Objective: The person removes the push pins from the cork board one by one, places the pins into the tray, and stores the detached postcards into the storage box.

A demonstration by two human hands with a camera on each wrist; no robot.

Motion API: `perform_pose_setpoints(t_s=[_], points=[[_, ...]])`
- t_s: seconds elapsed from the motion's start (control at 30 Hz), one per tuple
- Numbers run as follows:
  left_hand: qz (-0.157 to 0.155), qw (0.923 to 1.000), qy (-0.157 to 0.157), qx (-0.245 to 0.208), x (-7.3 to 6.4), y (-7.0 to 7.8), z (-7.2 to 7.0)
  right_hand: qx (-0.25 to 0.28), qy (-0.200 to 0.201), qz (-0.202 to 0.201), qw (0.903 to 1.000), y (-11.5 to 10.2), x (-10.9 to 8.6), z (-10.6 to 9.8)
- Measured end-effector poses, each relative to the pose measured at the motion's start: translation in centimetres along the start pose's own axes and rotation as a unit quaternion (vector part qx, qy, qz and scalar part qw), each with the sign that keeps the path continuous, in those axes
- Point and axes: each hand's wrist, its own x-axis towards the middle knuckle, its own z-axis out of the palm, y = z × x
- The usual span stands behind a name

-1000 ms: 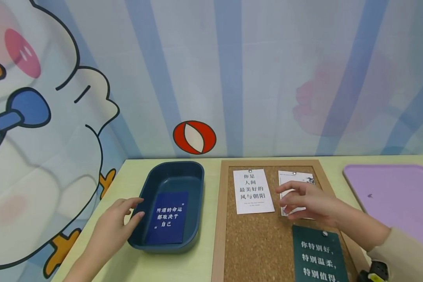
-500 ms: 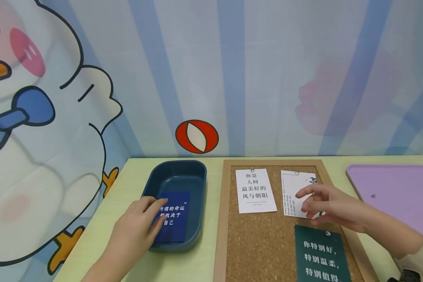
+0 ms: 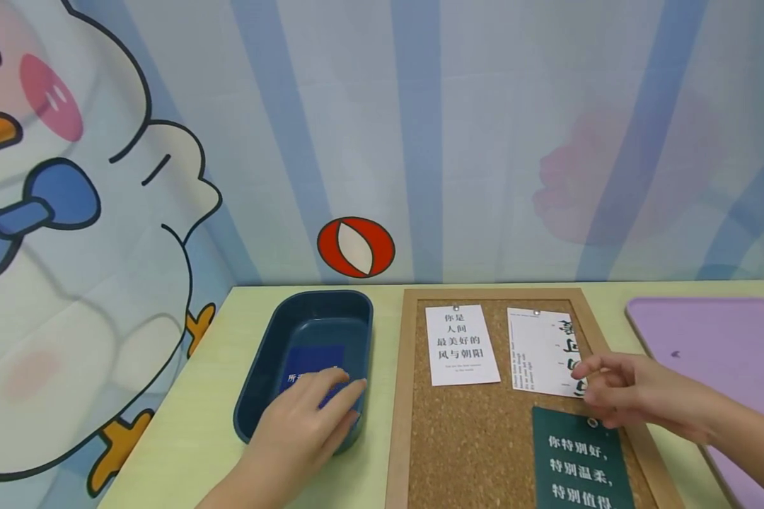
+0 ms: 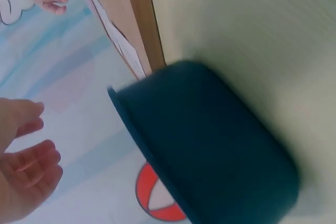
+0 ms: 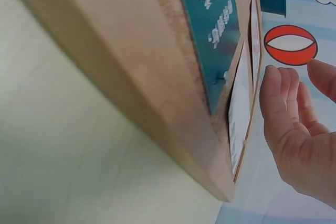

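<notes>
My left hand (image 3: 308,424) hovers over the near end of a dark blue tray (image 3: 248,385), fingers loosely bent and nothing between them. Beneath it, a navy card (image 3: 312,357) with white lettering lies in the tray, mostly covered by the hand. My right hand (image 3: 643,389) is above the right side of a framed cork board (image 3: 465,438), fingers relaxed and holding nothing. Its fingertips overlap the lower right corner of a pinned white card (image 3: 537,353) and the top of a dark green card (image 3: 576,459). In the right wrist view the thumb (image 5: 323,77) and fingers stand apart.
Another white card (image 3: 461,346) is pinned at the board's upper left. A purple tray (image 3: 707,339) lies on the table right of the board. Behind the table hangs a patterned cloth backdrop (image 3: 471,141) with a cartoon bird (image 3: 70,318) on the left.
My left hand has moved right, from the tray's left rim to over the navy card. The right hand has drawn back right and down, uncovering more of the pinned white card.
</notes>
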Motion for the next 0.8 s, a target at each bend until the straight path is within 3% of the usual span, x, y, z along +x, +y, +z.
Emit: perform_pose_setpoints(t_s=[0.2,0.3,0.4,0.57,0.8], points=[[0.041,0.997,-0.062,-0.023,1.0,1.6,1.5,0.01,0.002,0.012,0.9999,1.1,-0.4,0.0],[0.076,0.9937,-0.074,-0.037,1.5,2.3,2.3,0.006,0.007,0.015,0.9998,1.6,-0.4,0.2],[0.115,0.9895,-0.073,-0.048,2.0,3.1,3.1,-0.036,0.037,0.037,0.998,1.9,-0.7,0.3],[0.172,0.9817,-0.063,-0.053,2.5,4.3,4.4,-0.16,0.084,0.057,0.9819,2.2,-1.0,0.3],[0.231,0.9644,-0.105,-0.075,3.5,5.8,5.7,-0.282,0.097,-0.017,0.9543,3.1,-0.9,0.1]])
